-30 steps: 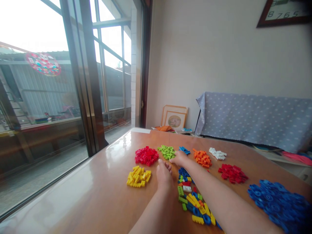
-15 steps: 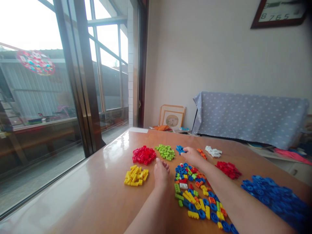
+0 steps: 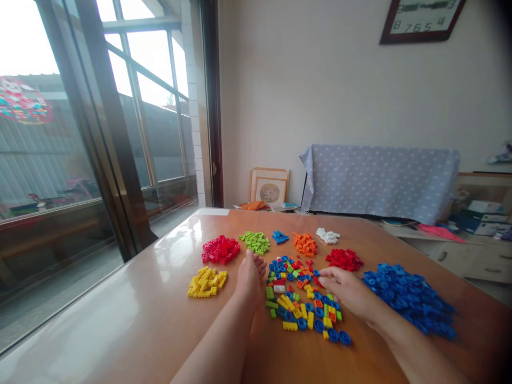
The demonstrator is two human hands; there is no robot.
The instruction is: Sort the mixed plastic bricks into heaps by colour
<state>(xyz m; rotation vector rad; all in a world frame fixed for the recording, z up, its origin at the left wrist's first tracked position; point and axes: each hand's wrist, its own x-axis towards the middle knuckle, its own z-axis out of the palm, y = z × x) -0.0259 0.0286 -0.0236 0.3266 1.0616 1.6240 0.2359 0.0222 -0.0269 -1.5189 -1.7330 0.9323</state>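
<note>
As right hand (image 3: 352, 296) touches studded plastic bricks (image 3: 298, 309), glossy wooden table (image 3: 160, 320)

Top edge cut the dark-framed wall clock (image 3: 420, 21) to its lower digits, bottom edge cut both forearms (image 3: 222, 344), the right hand (image 3: 349, 294) hid part of the mixed-colour plastic brick pile (image 3: 298, 301) & whether its fingertips (image 3: 323, 272) pinched a brick couldn't be told, shelf clutter (image 3: 485, 211) at far rt was too blurred to ID.

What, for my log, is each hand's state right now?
Left hand: open, flat on the table, holding nothing.
Right hand: touching the mixed brick pile; grip cannot be told.
</note>
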